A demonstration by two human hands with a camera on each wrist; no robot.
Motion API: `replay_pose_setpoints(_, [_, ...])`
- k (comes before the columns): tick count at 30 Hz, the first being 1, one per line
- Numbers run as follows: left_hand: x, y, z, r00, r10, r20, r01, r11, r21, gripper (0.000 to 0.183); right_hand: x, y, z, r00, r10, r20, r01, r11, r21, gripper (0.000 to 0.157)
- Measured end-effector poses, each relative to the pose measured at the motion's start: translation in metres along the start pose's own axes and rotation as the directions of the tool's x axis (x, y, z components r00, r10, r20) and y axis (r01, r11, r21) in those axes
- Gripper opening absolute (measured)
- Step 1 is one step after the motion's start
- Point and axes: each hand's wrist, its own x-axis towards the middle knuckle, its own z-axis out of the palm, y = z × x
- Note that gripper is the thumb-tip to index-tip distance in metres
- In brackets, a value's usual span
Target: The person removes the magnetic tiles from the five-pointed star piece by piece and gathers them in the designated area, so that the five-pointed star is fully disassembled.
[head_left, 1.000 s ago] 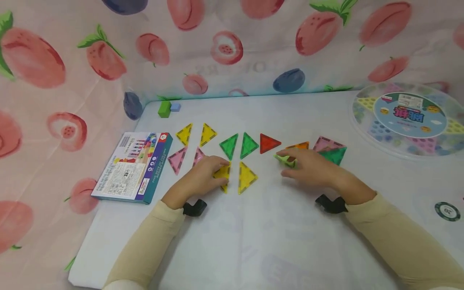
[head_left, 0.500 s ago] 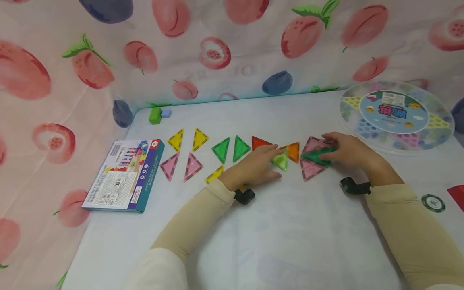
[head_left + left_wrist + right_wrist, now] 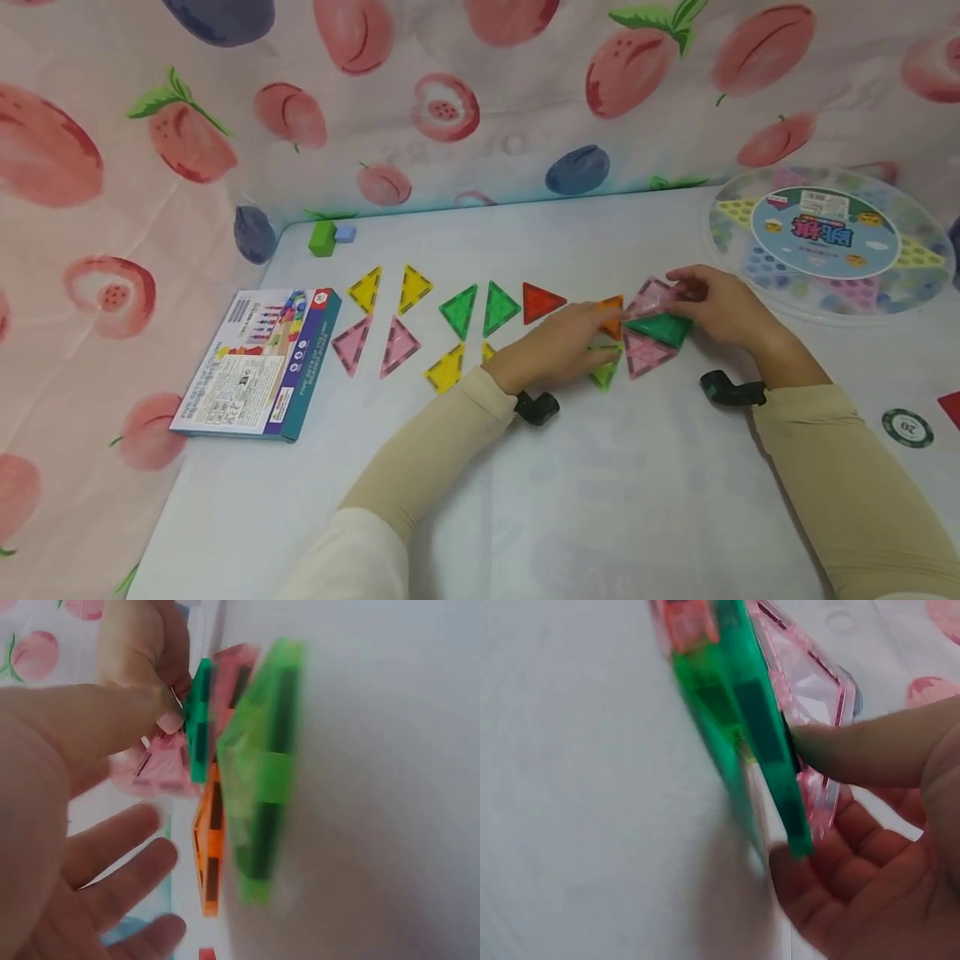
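Observation:
In the head view my right hand (image 3: 731,315) pinches a pink triangular magnetic tile (image 3: 654,297) between thumb and fingers. A dark green triangle (image 3: 663,331) lies against that tile's near edge, with another pink triangle (image 3: 647,354) below. My left hand (image 3: 555,343) reaches over an orange triangle (image 3: 612,329) and a lime green triangle (image 3: 603,377), its fingers extended and spread. In the left wrist view the lime tile (image 3: 259,772) stands close to the camera, beyond the loose fingers. The right wrist view shows my thumb on the pink tile (image 3: 810,690).
Yellow (image 3: 415,289), pink (image 3: 400,344), green (image 3: 499,308) and red (image 3: 542,302) triangles lie to the left. A boxed set (image 3: 255,367) sits far left, near a green block (image 3: 322,238). A round clear game board (image 3: 828,237) is at back right, a chip (image 3: 907,427) nearer.
My left hand has moved right from the yellow tiles, and the lime tile now lies farther right and nearer me. My right hand has moved from the lime tile to the pink and green tiles.

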Motion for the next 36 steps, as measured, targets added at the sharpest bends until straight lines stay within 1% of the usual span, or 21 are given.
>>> replay_pose_setpoints(3, [0.017, -0.003, -0.003, 0.999, -0.038, -0.031, 0.036, 0.998, -0.061, 0.057, 0.0, 0.0, 0.002, 1.0, -0.016, -0.021, 0.017, 0.998, 0.053, 0.039])
replay_pose_setpoints(6, [0.035, -0.009, -0.003, 0.998, -0.058, -0.036, 0.055, 0.994, -0.091, 0.057, 0.001, 0.001, 0.004, 1.0, -0.013, -0.029, 0.015, 0.998, 0.064, 0.039])
replay_pose_setpoints(8, [0.044, -0.013, -0.003, 0.997, -0.076, -0.008, 0.074, 0.99, -0.117, 0.057, 0.001, 0.0, 0.005, 1.0, 0.009, -0.021, -0.008, 0.999, 0.036, 0.043])
replay_pose_setpoints(11, [0.054, -0.016, -0.004, 0.992, -0.108, 0.059, 0.117, 0.979, -0.169, 0.06, -0.001, -0.001, 0.005, 0.999, 0.049, -0.002, -0.049, 0.998, -0.039, 0.05])
replay_pose_setpoints(13, [0.059, -0.016, -0.006, 0.986, -0.129, 0.107, 0.147, 0.972, -0.182, 0.062, -0.001, -0.003, 0.005, 0.999, 0.051, 0.008, -0.051, 0.996, -0.071, 0.052])
replay_pose_setpoints(15, [0.063, -0.016, -0.007, 0.98, -0.142, 0.136, 0.164, 0.972, -0.168, 0.062, -0.002, -0.005, 0.006, 0.999, 0.035, 0.008, -0.035, 0.997, -0.073, 0.05])
replay_pose_setpoints(16, [0.064, -0.015, -0.007, 0.979, -0.15, 0.141, 0.17, 0.974, -0.147, 0.063, -0.002, -0.006, 0.006, 1.0, 0.028, 0.006, -0.027, 0.998, -0.06, 0.05])
replay_pose_setpoints(18, [0.065, -0.014, -0.007, 0.978, -0.171, 0.122, 0.184, 0.978, -0.098, 0.063, -0.003, -0.008, 0.006, 1.0, 0.017, 0.006, -0.016, 1.0, -0.019, 0.05])
replay_pose_setpoints(20, [0.065, -0.012, -0.006, 0.978, -0.196, 0.075, 0.201, 0.977, -0.067, 0.065, -0.003, -0.01, 0.006, 1.0, 0.018, 0.021, -0.019, 1.0, 0.019, 0.052])
replay_pose_setpoints(22, [0.063, -0.011, -0.004, 0.976, -0.216, 0.018, 0.216, 0.974, -0.066, 0.069, -0.002, -0.012, 0.006, 0.998, 0.027, 0.058, -0.03, 0.998, 0.047, 0.056])
replay_pose_setpoints(24, [0.06, -0.011, -0.004, 0.976, -0.218, -0.023, 0.214, 0.971, -0.105, 0.069, -0.002, -0.014, 0.008, 0.995, 0.027, 0.097, -0.032, 0.998, 0.045, 0.061])
replay_pose_setpoints(25, [0.059, -0.011, -0.004, 0.977, -0.209, -0.031, 0.204, 0.97, -0.13, 0.067, -0.002, -0.015, 0.009, 0.993, 0.023, 0.113, -0.027, 0.999, 0.033, 0.063])
replay_pose_setpoints(26, [0.057, -0.012, -0.005, 0.98, -0.199, -0.032, 0.191, 0.969, -0.159, 0.062, -0.002, -0.016, 0.01, 0.993, 0.017, 0.121, -0.019, 1.0, 0.018, 0.065])
replay_pose_setpoints(28, [0.055, -0.013, -0.007, 0.987, -0.161, -0.02, 0.155, 0.97, -0.186, 0.047, -0.002, -0.016, 0.011, 0.993, 0.001, 0.115, 0.001, 1.0, -0.019, 0.066])
replay_pose_setpoints(30, [0.052, -0.015, -0.011, 0.991, -0.132, 0.013, 0.132, 0.968, -0.215, 0.032, -0.002, -0.015, 0.012, 0.995, -0.007, 0.103, 0.013, 0.998, -0.053, 0.064])
replay_pose_setpoints(32, [0.05, -0.016, -0.014, 0.993, -0.111, 0.034, 0.115, 0.966, -0.233, 0.021, -0.002, -0.013, 0.013, 0.995, -0.013, 0.095, 0.02, 0.997, -0.072, 0.061])
replay_pose_setpoints(34, [0.048, -0.017, -0.018, 0.994, -0.104, 0.028, 0.107, 0.958, -0.267, 0.017, -0.002, -0.012, 0.013, 0.996, -0.01, 0.094, 0.017, 0.997, -0.08, 0.061])
replay_pose_setpoints(36, [0.046, -0.017, -0.021, 0.994, -0.108, -0.01, 0.099, 0.943, -0.318, 0.016, -0.002, -0.01, 0.012, 0.995, 0.003, 0.099, 0.005, 0.996, -0.088, 0.063])
